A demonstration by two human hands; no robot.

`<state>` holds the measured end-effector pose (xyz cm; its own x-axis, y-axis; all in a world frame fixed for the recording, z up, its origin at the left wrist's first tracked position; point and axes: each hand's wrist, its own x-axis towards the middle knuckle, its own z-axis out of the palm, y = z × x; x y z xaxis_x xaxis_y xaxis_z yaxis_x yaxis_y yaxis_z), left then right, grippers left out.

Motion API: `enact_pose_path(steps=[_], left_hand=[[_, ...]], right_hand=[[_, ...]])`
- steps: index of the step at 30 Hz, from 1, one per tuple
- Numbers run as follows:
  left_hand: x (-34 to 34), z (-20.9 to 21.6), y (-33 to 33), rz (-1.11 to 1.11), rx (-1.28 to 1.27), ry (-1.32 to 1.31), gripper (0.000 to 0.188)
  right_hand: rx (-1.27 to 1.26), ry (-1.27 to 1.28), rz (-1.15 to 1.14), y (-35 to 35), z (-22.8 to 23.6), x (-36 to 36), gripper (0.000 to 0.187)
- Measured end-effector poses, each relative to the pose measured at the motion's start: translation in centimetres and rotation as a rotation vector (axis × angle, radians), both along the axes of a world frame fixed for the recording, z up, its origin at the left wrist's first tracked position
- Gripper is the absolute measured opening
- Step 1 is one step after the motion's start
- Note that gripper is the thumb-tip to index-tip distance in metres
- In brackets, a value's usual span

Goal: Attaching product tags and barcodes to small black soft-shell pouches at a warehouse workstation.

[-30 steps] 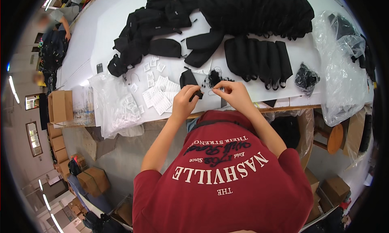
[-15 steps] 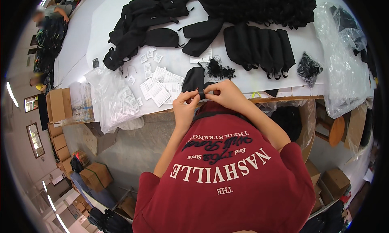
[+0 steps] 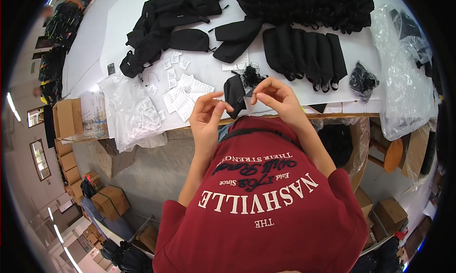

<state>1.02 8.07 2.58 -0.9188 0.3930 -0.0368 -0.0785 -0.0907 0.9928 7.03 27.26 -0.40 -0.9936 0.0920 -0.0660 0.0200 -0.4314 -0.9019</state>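
A small black fabric pouch (image 3: 233,90) lies at the front edge of the white table, between my hands. My left hand (image 3: 206,115) is just left of it, its fingers apart and nothing between them. To the right, my right hand (image 3: 279,98) has thumb and forefinger brought close together near the pouch's right side. Whatever small thing they pinch is too small to make out. Beyond the pouch sits a tangle of thin black cords (image 3: 252,75). Printed white paper slips (image 3: 188,93) are spread to the left of the pouch.
Black pouches (image 3: 189,40) lie across the far table, with a row of them (image 3: 304,54) at right. A clear plastic bag of labels (image 3: 133,116) hangs over the front edge. A bagged black bundle (image 3: 364,80) and plastic sheeting (image 3: 403,92) are at right. Cardboard boxes (image 3: 111,202) stand below.
My hands have moved apart from their joined pinch over the pouch. The left fingers have spread, and the right hand has shifted right and slightly away from me. The pouch now shows more fully.
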Motion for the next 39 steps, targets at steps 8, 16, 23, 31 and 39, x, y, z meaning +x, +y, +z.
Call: enact_pose_path(steps=[8, 16, 23, 31, 39], left_hand=[[0.1, 0.6, 1.5, -0.314, 0.06, -0.072, 0.048], [0.3, 0.7, 1.5, -0.468, -0.012, -0.004, 0.043], [0.5, 0.6, 1.3, -0.439, -0.036, -0.021, 0.041], [-0.4, -1.5, 1.1, -0.523, 0.016, -0.252, 0.046], [-0.9, -2.0, 1.6, -0.567, 0.045, -0.318, 0.025]], right_hand=[[-0.086, 0.015, 0.136, -0.7, 1.3, 1.0, 0.015], [-0.047, 0.062, 0.189, -1.5, 1.8, 1.1, 0.015], [-0.026, 0.03, 0.229, -1.4, 2.3, 1.3, 0.015], [-0.097, 0.038, 0.311, -1.0, 2.3, 1.7, 0.013], [-0.228, 0.005, 0.354, 0.3, 3.2, 2.0, 0.015]])
